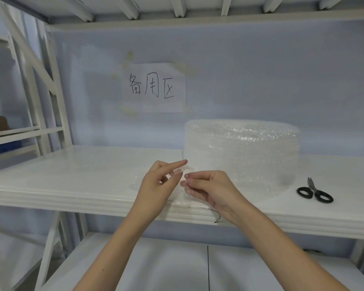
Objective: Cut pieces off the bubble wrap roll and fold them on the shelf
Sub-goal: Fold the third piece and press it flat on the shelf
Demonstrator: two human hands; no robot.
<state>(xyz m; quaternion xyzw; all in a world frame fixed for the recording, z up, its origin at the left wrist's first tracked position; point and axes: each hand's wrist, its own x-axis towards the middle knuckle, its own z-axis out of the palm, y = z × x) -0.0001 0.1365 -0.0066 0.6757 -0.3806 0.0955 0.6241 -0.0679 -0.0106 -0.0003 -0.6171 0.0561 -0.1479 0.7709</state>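
Observation:
A big roll of clear bubble wrap (242,152) stands upright on the white shelf (88,173), right of centre. Its loose end (184,194) hangs in front of the roll near the shelf's front edge. My left hand (158,183) pinches the top of that loose end between thumb and fingers, index finger stretched out. My right hand (210,187) pinches the same edge just to the right, fingertips almost touching the left hand. Black-handled scissors (314,192) lie on the shelf to the right of the roll, untouched.
A paper sign with handwritten characters (153,88) is taped to the back wall. White shelf uprights (46,97) stand at the left. A lower shelf (177,265) with a black line lies beneath my forearms.

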